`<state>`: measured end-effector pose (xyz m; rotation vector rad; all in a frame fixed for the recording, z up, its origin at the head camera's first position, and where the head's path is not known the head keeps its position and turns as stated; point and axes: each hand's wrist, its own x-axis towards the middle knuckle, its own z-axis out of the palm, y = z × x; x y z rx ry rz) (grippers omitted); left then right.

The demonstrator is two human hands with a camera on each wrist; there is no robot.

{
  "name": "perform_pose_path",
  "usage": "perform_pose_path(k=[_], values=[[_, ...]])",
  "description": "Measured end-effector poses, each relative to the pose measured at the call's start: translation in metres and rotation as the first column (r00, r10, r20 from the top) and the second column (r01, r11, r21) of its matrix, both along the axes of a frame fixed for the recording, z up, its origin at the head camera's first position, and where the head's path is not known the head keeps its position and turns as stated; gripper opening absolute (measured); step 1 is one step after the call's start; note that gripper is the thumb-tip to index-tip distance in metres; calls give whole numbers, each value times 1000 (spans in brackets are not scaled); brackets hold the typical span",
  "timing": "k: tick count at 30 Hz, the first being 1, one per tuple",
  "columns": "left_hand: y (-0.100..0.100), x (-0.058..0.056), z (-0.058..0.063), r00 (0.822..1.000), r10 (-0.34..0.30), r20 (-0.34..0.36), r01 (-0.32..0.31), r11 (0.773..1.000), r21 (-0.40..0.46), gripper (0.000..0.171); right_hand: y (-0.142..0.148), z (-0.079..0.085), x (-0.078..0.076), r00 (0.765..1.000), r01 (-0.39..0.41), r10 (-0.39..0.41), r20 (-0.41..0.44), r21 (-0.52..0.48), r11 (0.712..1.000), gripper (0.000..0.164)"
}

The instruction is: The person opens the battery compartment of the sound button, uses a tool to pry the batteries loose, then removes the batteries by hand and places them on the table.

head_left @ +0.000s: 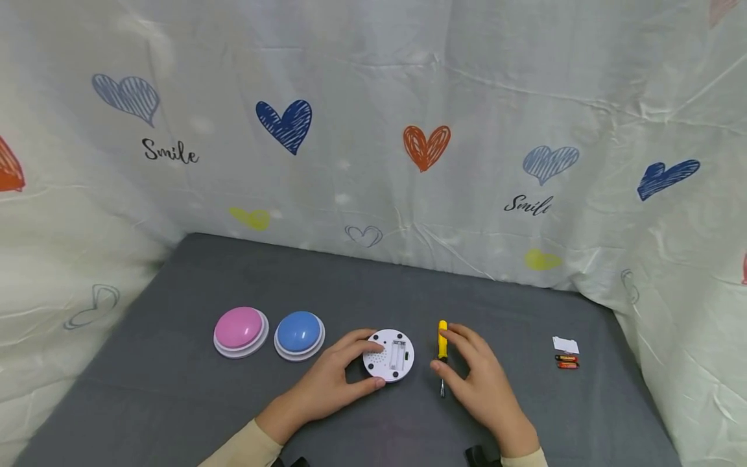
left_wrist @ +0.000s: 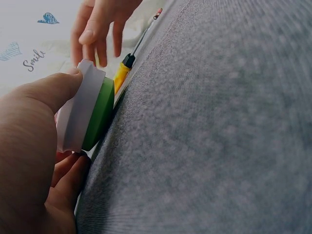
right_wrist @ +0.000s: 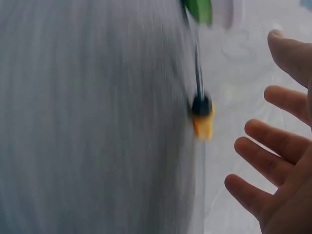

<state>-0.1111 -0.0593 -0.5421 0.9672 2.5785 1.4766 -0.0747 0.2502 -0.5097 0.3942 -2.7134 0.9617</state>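
My left hand point(head_left: 332, 379) holds a round white buzzer button point(head_left: 383, 363) by its rim, thumb on the near side and fingers on the far side. Its underside faces up, showing a bare battery compartment point(head_left: 399, 355), speaker holes and dark feet. From the left wrist, its green dome point(left_wrist: 100, 117) is seen facing down to the table. A screwdriver point(head_left: 442, 340) with a yellow handle lies to the right of the button, its metal tip towards me. Beside it hovers my right hand point(head_left: 481, 383), fingers spread and apart from the handle in the right wrist view.
A pink-domed button point(head_left: 238, 327) and a blue-domed one point(head_left: 299, 332) stand to the left. Two small batteries point(head_left: 567, 365) lie at the right by a small white piece point(head_left: 565, 345). A heart-printed curtain point(head_left: 362, 181) hangs behind the grey table point(head_left: 192, 415).
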Motion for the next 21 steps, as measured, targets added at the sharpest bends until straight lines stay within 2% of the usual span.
perform_pose_path(k=[5,9,16,21], values=[[-2,-1,0,1000,1,5,-1,1000,-6,52,-26,1,-1,992,-123,123,-29,28,992,58],[-1,-2,0,1000,-6,12,6,1000,-7,53,-41,-1,1,981,-192,193,-20,61,980,53],[-1,-1,-1,1000,-13,24,13,1000,-3,50,-55,0,4,983,-182,181,11,78,980,47],[0,1,5,1000,-21,-14,20,1000,-11,48,-59,6,3,985,-169,168,32,30,985,55]])
